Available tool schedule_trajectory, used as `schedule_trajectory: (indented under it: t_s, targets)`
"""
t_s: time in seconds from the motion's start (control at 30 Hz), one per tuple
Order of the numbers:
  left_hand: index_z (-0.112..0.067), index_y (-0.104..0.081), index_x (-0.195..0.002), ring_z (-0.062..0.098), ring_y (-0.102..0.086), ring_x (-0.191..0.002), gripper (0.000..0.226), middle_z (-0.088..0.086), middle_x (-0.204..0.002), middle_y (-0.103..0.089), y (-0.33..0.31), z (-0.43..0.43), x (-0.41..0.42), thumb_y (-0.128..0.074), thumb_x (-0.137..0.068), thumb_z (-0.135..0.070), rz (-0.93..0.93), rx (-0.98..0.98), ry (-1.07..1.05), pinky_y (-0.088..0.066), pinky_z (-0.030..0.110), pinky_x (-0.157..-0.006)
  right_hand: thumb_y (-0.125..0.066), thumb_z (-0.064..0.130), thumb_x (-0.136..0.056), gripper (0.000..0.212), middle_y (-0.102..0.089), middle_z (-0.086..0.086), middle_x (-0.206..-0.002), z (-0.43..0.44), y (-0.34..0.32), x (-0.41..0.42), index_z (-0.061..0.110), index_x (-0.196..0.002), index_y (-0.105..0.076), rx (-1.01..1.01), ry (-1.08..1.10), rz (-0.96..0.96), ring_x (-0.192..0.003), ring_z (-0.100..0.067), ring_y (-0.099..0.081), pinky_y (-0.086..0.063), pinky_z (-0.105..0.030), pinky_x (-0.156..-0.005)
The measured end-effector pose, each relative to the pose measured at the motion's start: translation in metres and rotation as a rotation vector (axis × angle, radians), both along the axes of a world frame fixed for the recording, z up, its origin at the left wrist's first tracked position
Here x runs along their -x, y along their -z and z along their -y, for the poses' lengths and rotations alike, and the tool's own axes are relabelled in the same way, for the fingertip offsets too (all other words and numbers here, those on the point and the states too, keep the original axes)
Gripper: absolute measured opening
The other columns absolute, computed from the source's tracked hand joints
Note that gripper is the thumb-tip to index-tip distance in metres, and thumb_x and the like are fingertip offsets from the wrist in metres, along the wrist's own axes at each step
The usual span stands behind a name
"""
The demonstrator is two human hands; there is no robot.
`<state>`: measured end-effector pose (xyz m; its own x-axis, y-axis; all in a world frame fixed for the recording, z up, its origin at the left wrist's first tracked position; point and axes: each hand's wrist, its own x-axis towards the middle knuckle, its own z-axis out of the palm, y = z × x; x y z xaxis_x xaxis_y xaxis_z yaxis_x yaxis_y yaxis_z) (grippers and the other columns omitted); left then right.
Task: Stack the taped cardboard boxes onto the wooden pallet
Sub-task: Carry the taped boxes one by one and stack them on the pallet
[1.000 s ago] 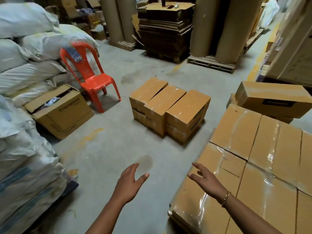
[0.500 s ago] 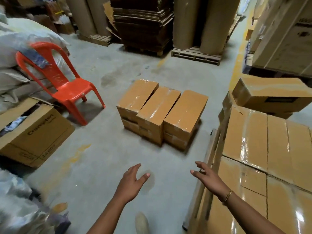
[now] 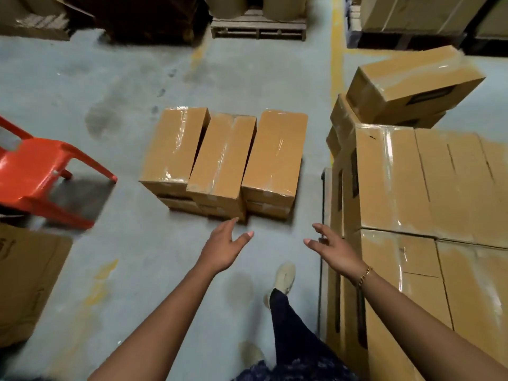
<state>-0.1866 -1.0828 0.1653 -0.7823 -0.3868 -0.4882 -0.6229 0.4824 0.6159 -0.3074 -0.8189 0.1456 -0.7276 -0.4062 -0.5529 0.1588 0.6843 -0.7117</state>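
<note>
Three taped cardboard boxes lie side by side on the floor, each on top of another box: the left box [image 3: 173,145], the middle box [image 3: 221,158] and the right box [image 3: 275,155]. My left hand [image 3: 224,247] reaches out, fingers spread, just short of the middle box's near end and holds nothing. My right hand [image 3: 334,250] is also spread and empty, between the floor boxes and the stacked boxes [image 3: 428,188] on the right. A strip of the wooden pallet [image 3: 325,204] shows at the stack's left foot. One loose box [image 3: 412,81] sits tilted on the stack's far end.
A red plastic chair [image 3: 35,174] stands at the left, with an open cardboard carton [image 3: 24,279] in front of it. Another pallet [image 3: 258,28] with paper rolls and more box stacks [image 3: 428,15] line the far side. My foot [image 3: 284,276] steps on the grey floor.
I have walked closer to the three floor boxes, which now lie just beyond my outstretched hands. Both hands stay spread and empty. The chair and carton slid to the left edge.
</note>
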Motion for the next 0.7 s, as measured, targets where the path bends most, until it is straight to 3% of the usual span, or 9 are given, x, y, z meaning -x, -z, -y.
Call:
schedule_trajectory:
  t_s: [0.27,0.53,0.7]
  targets:
    - [-0.02,-0.035,-0.159,0.021,-0.032,-0.15,0.072,0.003,-0.164,-0.034,0.027,0.056,0.144,-0.055,-0.099,-0.056,0.059,-0.078,0.039,-0.029,0.036,-0.117,-0.063,0.045,-0.099,0.065,-0.041,0.0,-0.16,0.054,0.031,0.12,0.025,-0.156,-0.04,-0.046,0.024,0.122,-0.143,-0.024,-0.046,-0.04,-0.032,-0.102]
    - [-0.018,-0.038,-0.156,0.024,-0.04,-0.144,0.068,0.006,-0.159,-0.039,0.075,0.121,0.26,-0.056,-0.1,-0.052,0.164,-0.208,0.026,-0.033,0.034,-0.112,-0.062,0.046,-0.099,0.066,-0.042,-0.004,-0.16,0.112,0.071,0.222,0.024,-0.156,-0.038,-0.08,0.097,0.271,-0.141,-0.028,-0.047,-0.042,-0.043,-0.111]
    - [-0.015,-0.042,-0.154,0.025,-0.044,-0.143,0.068,0.007,-0.159,-0.042,0.145,0.173,0.348,-0.056,-0.1,-0.054,0.248,-0.242,0.001,-0.036,0.036,-0.113,-0.062,0.043,-0.099,0.062,-0.049,-0.008,-0.154,0.149,0.127,0.28,0.017,-0.153,-0.043,-0.118,0.257,0.328,-0.138,-0.025,-0.048,-0.037,-0.032,-0.101]
